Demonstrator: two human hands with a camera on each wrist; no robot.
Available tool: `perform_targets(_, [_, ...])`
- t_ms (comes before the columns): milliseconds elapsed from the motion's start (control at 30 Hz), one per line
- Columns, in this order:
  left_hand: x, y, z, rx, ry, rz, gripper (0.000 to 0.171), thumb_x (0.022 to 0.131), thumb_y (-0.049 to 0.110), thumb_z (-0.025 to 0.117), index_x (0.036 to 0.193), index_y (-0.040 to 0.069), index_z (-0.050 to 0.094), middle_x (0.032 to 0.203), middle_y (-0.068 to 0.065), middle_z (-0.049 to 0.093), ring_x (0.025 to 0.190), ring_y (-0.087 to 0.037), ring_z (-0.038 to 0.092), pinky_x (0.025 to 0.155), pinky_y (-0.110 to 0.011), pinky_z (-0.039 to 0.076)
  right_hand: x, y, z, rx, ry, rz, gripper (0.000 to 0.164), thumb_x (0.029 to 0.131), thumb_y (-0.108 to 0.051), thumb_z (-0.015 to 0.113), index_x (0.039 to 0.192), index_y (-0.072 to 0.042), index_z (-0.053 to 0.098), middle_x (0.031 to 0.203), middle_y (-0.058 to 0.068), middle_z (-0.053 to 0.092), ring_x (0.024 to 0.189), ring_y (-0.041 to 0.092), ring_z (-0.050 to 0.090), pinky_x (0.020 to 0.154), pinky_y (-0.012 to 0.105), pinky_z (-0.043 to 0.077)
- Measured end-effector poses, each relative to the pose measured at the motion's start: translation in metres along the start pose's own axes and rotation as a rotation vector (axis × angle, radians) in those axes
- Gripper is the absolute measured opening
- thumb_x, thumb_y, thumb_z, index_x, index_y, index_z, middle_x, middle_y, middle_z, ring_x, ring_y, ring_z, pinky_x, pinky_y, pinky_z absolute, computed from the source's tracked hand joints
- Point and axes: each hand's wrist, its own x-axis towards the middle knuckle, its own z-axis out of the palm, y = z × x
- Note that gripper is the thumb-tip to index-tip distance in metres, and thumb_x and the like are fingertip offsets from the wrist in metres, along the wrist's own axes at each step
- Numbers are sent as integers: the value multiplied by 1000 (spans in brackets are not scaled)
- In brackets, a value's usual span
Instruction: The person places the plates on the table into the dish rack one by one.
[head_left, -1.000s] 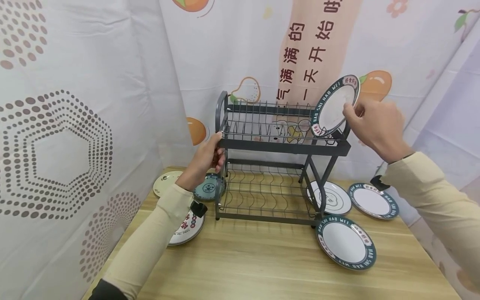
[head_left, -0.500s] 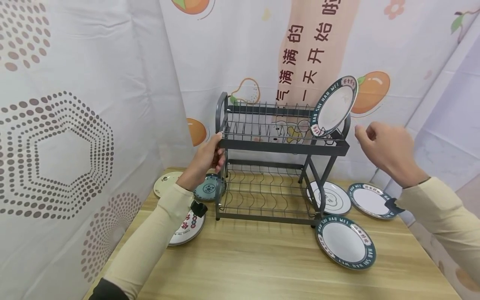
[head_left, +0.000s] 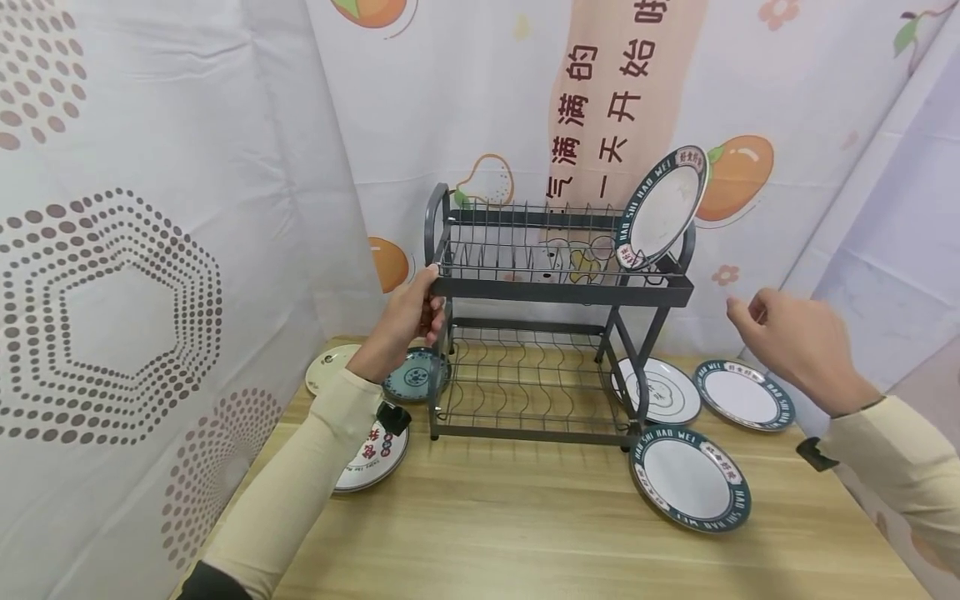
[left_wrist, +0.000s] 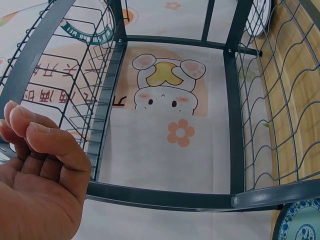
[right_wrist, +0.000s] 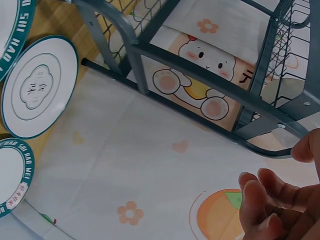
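Observation:
A dark two-tier dish rack (head_left: 562, 291) stands at the middle of the table. My left hand (head_left: 402, 321) grips the left end of its upper tier, thumb on the front rail and fingers curled below it. One white plate with a green lettered rim (head_left: 663, 212) leans tilted in the right end of the upper tier. My right hand (head_left: 798, 346), loosely curled and holding nothing, hangs in the air to the right of the rack, apart from the plate. In the right wrist view its fingers (right_wrist: 280, 190) are near the rack's end bar.
Right of the rack lie a green-rimmed plate (head_left: 690, 477), a line-patterned white plate (head_left: 663, 393) and another green-rimmed plate (head_left: 742, 396). To the left are a cream plate (head_left: 327, 367), a blue plate (head_left: 414, 375) and a white plate with red characters (head_left: 375, 458). Curtains hang behind.
My right hand has let go of the plate in the upper tier and moved away, right and down. The plate stays leaning there. My left hand keeps its grip on the rack.

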Motion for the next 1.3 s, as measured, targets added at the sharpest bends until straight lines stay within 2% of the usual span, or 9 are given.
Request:
perform_targets(300, [1,0,1,-4,8,3,63,104,64,41,78,7,46,61,-3,52,47,-15,47,48,-27,44,-10,19,15,16,-82,32,56,106,-46,42,95,4,64,67,7,62,57,26,53,45,36,39])
perform_targets(467, [2,1,0,1,-2,7,64,103,66,41,78,8,47,62,-4,51,48,-15,46,49,-28,44,-15,32,26,2,-100,32,55,106,-46,42,94,2,65,69,6,63,59,26,54,46,36,37])
perform_targets(833, [2,-2,0,5,6,-6,63,103,65,41,77,9,47,62,-3,51,48,-15,45,49,-28,44,-40,60,59,-27,-226,59,59,106,-47,41,102,8,63,79,19,67,64,29,61,47,39,43])
perform_targets(1100, [3,-2,0,4,6,1,63,104,64,41,77,8,47,61,-3,52,48,-15,47,48,-27,44,-58,76,76,3,-284,69,61,107,-50,41,103,7,61,69,8,59,60,26,55,49,38,41])
perform_targets(1300, [1,-2,0,3,7,-4,64,102,67,42,77,8,47,62,-3,52,50,-15,46,50,-29,44,-71,90,89,5,-337,94,61,107,-49,41,100,7,62,70,8,59,61,26,54,51,38,40])
